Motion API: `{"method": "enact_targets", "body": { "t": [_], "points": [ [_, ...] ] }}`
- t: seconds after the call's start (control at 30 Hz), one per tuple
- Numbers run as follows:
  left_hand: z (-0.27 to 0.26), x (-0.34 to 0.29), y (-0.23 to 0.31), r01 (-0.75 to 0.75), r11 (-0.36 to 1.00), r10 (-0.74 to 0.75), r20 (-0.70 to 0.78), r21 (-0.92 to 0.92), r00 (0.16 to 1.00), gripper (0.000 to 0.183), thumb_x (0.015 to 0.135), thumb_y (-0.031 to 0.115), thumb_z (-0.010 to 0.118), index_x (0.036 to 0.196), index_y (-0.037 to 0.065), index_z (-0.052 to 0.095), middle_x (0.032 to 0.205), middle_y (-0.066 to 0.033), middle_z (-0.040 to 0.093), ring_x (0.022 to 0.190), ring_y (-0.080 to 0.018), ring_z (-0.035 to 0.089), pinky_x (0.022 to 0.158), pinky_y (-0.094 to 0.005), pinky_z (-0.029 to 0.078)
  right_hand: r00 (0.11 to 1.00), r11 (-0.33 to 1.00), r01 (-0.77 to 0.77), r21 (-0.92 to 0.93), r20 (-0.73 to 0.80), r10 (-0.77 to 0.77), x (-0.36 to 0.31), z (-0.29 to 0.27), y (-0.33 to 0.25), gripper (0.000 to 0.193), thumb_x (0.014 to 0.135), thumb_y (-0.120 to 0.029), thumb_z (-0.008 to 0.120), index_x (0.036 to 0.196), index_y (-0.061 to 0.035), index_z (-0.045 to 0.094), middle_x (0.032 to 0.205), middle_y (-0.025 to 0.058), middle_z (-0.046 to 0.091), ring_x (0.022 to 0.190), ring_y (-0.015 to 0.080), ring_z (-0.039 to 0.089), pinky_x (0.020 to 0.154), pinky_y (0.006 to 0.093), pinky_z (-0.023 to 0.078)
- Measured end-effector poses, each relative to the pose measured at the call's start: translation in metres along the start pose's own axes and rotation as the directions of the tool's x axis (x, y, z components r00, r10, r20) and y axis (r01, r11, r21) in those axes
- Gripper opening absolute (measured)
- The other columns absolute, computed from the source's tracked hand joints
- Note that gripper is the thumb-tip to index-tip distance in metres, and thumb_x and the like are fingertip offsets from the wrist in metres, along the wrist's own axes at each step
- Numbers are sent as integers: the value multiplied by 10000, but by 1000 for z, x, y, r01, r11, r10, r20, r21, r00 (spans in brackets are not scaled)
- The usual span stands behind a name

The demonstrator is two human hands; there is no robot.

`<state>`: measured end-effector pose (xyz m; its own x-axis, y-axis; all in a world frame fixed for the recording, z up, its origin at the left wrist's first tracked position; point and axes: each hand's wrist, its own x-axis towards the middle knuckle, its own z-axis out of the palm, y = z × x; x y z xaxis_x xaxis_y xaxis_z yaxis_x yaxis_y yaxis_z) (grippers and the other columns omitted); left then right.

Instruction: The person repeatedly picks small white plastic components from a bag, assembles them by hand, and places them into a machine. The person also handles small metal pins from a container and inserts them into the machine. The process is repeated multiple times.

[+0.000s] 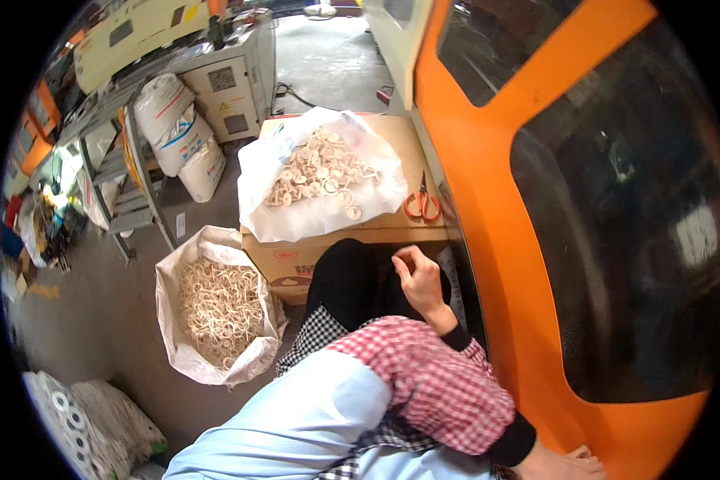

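Note:
My right hand [422, 282] hovers over my knees in front of a cardboard box [414, 148]. Its fingers are curled in, and nothing shows in them. My left forearm, in a red checked sleeve, crosses my body to the lower right. At its end my left hand [558, 466] lies by the orange machine panel, cut off by the dark rim; its fingers are bent and only partly seen. On the box, an opened white plastic bag [272, 216] holds a heap of beige disc-shaped pieces with stems [324, 164]. Orange-handled scissors [422, 206] lie right of the bag.
Left of the box stands a white woven sack [180, 340] full of thin curled beige strips [220, 308]. An orange machine with dark windows [528, 264] borders my right. Farther left are stacked white sacks [188, 144] and a metal step frame [140, 216]. Another sack [116, 416] lies lower left.

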<state>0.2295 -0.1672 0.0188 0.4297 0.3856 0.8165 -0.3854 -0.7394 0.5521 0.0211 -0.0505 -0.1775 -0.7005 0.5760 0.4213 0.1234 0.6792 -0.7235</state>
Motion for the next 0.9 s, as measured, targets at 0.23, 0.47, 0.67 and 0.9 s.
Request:
{"method": "enact_targets", "body": {
  "t": [0.23,0.47,0.67,0.9],
  "points": [
    [-192,-161,35,484,867,-428,-679,-120,597,218,924,149,494,1071,-10,517,918,-81,577,849,-146,576,716,-264,467,993,976,69,-205,109,-47,125,108,26,317,769,-215,663,1013,-21,604,937,158,607,826,317,601,713,391,469],
    [-165,-310,64,617,632,-539,-838,-469,-86,186,925,162,503,940,-12,566,786,-31,589,735,-84,563,667,-226,465,972,964,224,-140,102,-211,169,177,62,195,812,-194,611,918,-30,621,897,158,615,776,321,591,672,395,461],
    [-191,-321,95,575,702,-406,-899,-421,-163,259,914,144,517,1117,-16,531,863,-30,595,653,-56,521,557,-180,431,859,194,-502,843,461,224,91,85,4,217,940,-169,453,965,1,586,903,77,624,759,144,576,692,261,468],
    [-199,-307,98,415,762,-488,-862,-498,-138,137,893,126,556,963,11,583,759,-23,598,615,-68,557,548,-187,443,625,-114,-773,624,780,31,21,74,-6,278,944,-199,420,1128,3,468,988,84,547,855,144,533,814,273,449]
  ]
}}
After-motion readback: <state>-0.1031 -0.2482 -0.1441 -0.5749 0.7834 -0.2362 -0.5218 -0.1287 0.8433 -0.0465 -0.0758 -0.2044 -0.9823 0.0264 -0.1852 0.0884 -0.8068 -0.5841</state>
